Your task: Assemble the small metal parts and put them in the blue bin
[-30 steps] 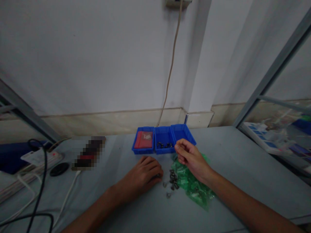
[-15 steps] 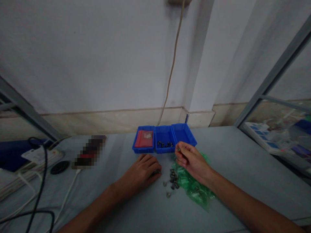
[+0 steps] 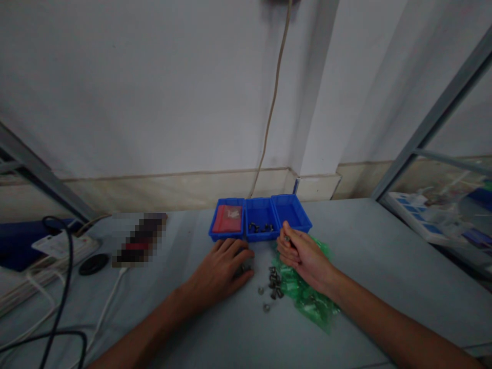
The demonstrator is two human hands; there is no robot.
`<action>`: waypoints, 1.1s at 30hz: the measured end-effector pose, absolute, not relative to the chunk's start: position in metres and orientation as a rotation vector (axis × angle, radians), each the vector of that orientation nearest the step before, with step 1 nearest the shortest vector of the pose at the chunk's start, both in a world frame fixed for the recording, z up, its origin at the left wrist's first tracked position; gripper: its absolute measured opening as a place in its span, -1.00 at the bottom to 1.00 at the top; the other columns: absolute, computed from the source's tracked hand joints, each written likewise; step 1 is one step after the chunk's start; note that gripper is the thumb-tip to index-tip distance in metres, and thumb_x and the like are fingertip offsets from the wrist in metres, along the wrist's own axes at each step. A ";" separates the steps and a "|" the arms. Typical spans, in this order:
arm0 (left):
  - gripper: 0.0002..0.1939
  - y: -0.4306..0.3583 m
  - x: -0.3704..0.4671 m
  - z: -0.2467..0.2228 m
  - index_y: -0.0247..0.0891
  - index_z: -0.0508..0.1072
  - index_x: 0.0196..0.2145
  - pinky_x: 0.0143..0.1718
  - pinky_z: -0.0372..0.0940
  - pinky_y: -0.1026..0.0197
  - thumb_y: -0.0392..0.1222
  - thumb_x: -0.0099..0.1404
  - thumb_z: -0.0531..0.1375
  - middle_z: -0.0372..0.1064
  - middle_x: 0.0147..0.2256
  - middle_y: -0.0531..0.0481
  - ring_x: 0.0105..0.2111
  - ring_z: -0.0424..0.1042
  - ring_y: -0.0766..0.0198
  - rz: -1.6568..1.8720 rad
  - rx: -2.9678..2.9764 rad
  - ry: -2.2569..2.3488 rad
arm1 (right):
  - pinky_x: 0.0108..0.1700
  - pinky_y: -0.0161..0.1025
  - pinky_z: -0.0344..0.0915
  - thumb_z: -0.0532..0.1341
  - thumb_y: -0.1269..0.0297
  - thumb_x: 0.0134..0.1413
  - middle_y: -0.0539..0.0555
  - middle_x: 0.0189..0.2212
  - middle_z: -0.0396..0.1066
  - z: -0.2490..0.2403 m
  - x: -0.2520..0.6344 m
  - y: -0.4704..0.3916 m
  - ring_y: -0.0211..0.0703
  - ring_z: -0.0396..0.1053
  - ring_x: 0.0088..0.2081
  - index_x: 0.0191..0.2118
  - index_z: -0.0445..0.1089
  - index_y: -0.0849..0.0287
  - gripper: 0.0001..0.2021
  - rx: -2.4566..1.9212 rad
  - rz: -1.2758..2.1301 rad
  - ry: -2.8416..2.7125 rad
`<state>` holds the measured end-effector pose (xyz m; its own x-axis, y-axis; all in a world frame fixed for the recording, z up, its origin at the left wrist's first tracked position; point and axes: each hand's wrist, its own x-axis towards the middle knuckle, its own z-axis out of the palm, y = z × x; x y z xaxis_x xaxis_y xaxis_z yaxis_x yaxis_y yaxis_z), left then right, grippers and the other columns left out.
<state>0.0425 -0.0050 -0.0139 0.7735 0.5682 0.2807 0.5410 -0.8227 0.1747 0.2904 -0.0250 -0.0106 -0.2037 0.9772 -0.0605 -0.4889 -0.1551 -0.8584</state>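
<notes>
My left hand point(image 3: 226, 265) lies palm down on the table, thumb apart from the fingers, with small metal parts point(image 3: 245, 267) partly showing beneath it. Raised over a green plastic bag point(image 3: 307, 294), my right hand point(image 3: 298, 247) is closed around a small metal screw point(image 3: 287, 239). Several dark screws point(image 3: 274, 282) lie in a pile between the hands, beside the bag. Two lighter metal pieces point(image 3: 266, 307) sit just left of and below that pile. Behind the hands, the middle blue bin point(image 3: 259, 207) holds several screws.
The left blue bin point(image 3: 211, 230) holds a red packet point(image 3: 227, 219); another blue bin point(image 3: 291, 207) stands at the right. A pixelated phone-like object point(image 3: 140, 241), a black disc point(image 3: 94, 264) and cables point(image 3: 109, 302) lie left. A white compartment box point(image 3: 415, 218) stands far right.
My left thumb and fingers have spread apart, showing more of the metal parts beneath. My right hand has shifted slightly and its fingers have changed position around the screw.
</notes>
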 end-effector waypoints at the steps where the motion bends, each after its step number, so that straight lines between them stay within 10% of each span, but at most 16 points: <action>1: -0.77 -0.006 0.043 -0.013 -0.15 0.48 0.06 0.10 0.27 -0.04 -0.15 0.48 0.28 0.41 0.06 -0.11 0.06 0.36 0.01 0.475 2.884 0.894 | -0.61 -0.32 -0.23 0.37 -0.16 0.24 -0.21 -0.65 -0.03 -0.011 0.291 -0.025 -0.38 -0.27 -0.62 -0.45 0.29 0.13 -0.50 -0.794 1.626 -0.877; 33: -0.81 0.002 0.039 -0.018 -0.21 0.48 -0.02 -0.07 0.43 0.01 -0.08 0.55 0.18 0.47 -0.10 -0.11 -0.12 0.49 0.03 0.323 2.902 1.310 | -0.57 -0.37 0.10 0.40 -0.07 0.22 -0.11 -0.50 0.22 -0.011 0.287 -0.029 -0.34 0.12 -0.55 -0.28 0.40 0.12 -0.64 -0.946 1.332 -1.040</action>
<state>0.0392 0.0023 -0.0182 0.6446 0.7361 0.2066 0.7478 -0.6632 0.0295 0.2871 -0.0286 -0.0110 -0.0343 0.9984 0.0453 -0.2863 0.0336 -0.9575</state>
